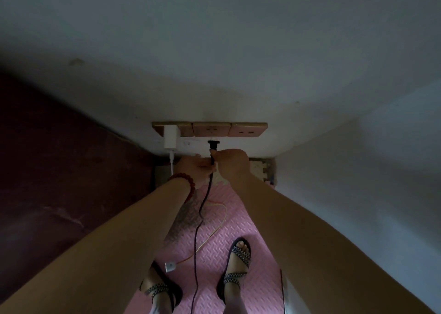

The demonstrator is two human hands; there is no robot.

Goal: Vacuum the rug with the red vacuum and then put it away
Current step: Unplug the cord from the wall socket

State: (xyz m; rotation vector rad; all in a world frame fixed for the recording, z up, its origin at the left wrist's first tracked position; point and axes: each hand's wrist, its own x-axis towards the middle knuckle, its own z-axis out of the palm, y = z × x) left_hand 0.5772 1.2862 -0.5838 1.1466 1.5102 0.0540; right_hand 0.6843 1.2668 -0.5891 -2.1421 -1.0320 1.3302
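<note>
Head view: the black plug (213, 144) sits just below the middle socket plate (211, 129). Its long axis is in line with the black cord (202, 206), and its prongs point up at that plate. Plug and plate are very close, but I cannot tell whether the prongs are seated or just clear.

The right hand (230, 163) is the nearer one. Its fingers are curled and pinch the cord right behind the plug, below the plate. The left hand (193, 168), with a bead bracelet (185, 182) at the wrist, lies beside it, a little lower and to the left, and its fingers appear closed on the same cord.

So the move ahead runs along one line, plug to plate. I judge it a straight push or pull along the plug's axis, led by the right hand.

The red vacuum itself is not in view. From the hands the cord drops away from the plate, crosses the pink foam mat (238, 218) and leaves the bottom edge between the feet.

Counted:
- three socket plates in a row
- one white charger (170, 137), filling the plate left of the middle one
- one black plug on one black cord
- one thin yellow cable (222, 218) below the plate, ending in one small white connector (170, 266)
- two hands
- two sandalled feet
</note>
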